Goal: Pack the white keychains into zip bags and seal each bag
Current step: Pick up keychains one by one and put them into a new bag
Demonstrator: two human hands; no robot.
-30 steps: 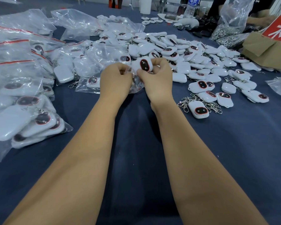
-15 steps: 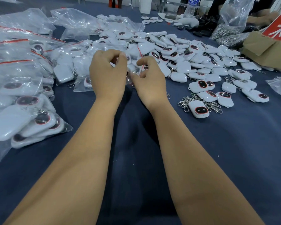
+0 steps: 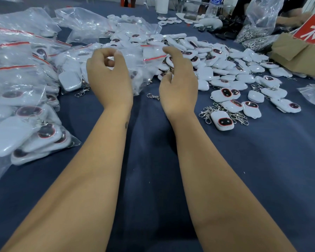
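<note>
While both forearms stretch out over the dark blue tablecloth (image 3: pixel 153 179), the left hand (image 3: pixel 109 77) is raised with its fingers curled toward the thumb, and a clear zip bag (image 3: pixel 135 57) with a red seal strip lies right in front of it. Whether the fingertips actually pinch the bag's film or merely hover at its edge cannot be told, since the plastic is see-through there. The right hand (image 3: pixel 178 82) is held beside it with loosely curved fingers and grips nothing; its fingertips sit near the bag's red strip, and contact cannot be made out.

Beyond and to the outer side of the right hand spreads a heap of loose white keychains (image 3: pixel 216 66), each a rounded white case with a dark, red-rimmed oval face. One such keychain (image 3: pixel 223 120) lies face up with metal clasps around it, just outside the right wrist. A single metal clasp (image 3: pixel 153 96) rests on the cloth between the two wrists.

To the outer side of the left hand lies a pile of filled zip bags (image 3: pixel 22 99), white keychains showing through the film. Farther beyond the right hand sit a brown cardboard box (image 3: pixel 295 55) and a red sign (image 3: pixel 311 31) with white characters.
</note>
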